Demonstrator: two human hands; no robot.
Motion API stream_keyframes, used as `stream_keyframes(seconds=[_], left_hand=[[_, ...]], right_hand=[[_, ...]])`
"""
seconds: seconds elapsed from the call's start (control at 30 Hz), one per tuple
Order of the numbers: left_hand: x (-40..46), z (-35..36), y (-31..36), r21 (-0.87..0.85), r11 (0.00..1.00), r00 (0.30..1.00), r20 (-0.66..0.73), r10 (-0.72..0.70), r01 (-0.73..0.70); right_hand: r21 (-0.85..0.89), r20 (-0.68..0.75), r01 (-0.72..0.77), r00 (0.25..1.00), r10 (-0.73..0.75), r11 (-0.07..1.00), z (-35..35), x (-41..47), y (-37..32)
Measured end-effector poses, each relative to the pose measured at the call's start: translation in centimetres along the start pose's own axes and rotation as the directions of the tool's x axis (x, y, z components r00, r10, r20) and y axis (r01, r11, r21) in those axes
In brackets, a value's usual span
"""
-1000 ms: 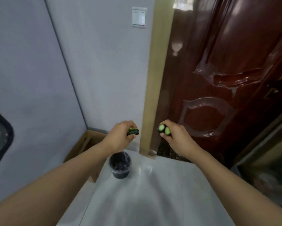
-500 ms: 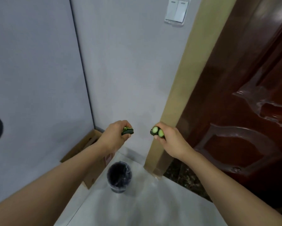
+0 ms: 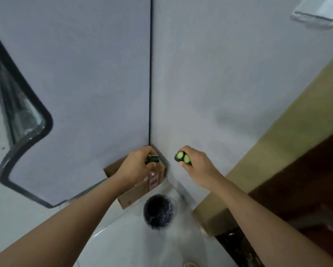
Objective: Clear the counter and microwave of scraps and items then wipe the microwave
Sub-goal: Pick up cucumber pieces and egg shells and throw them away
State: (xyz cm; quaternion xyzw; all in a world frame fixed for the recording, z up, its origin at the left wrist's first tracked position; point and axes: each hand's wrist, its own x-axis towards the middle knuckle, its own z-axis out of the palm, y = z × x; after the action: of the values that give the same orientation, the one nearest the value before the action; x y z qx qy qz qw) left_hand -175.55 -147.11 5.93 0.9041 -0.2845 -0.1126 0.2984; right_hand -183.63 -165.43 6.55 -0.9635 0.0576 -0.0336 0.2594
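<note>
Dim, even, cool light is cast over the scene. Motion blur is spread throughout, heaviest on the white plastic wall switch (image 3: 318, 11) and the black-framed glass panel (image 3: 23, 116). The left hand (image 3: 136, 164) and right hand (image 3: 198, 164), with the cut green cucumber pieces (image 3: 183, 158) gripped in them, are rendered sharpest. A pale sheen is thrown on the glossy white floor tiles (image 3: 135, 247). The dark red-brown wooden door (image 3: 306, 180) is left in shadow. The tan door frame (image 3: 277, 135) is tilted by the wide lens.

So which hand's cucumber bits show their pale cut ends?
The cucumber pieces in the right hand: two pale round cut faces show. The scraps in the left hand show mostly dark skin.
</note>
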Motion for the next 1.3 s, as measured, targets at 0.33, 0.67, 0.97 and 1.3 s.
stream_keyframes(seconds=[0.33,0.67,0.97,1.3], left_hand=[[0.1,6.0,-0.4,-0.058,0.927,0.913,-0.157,-0.376,0.371],[0.8,13.6,-4.4,-0.116,0.86,0.854,-0.109,-0.508,0.497],[2.1,24.0,-12.0,-0.159,0.825,0.831,-0.039,-0.554,0.543],[3.2,39.5,-23.4,-0.161,0.774,0.782,-0.023,-0.623,0.612]], right_hand=[[0.129,0.234,0.274,0.926,-0.297,0.953,3.7,6.1,6.3],[0.197,0.384,0.249,0.87,-0.309,0.948,10.9,7.7,11.9],[0.151,0.457,0.127,0.871,-0.183,0.98,21.4,7.8,18.2],[0.061,0.525,0.181,0.831,-0.186,0.982,38.8,7.5,26.9]])
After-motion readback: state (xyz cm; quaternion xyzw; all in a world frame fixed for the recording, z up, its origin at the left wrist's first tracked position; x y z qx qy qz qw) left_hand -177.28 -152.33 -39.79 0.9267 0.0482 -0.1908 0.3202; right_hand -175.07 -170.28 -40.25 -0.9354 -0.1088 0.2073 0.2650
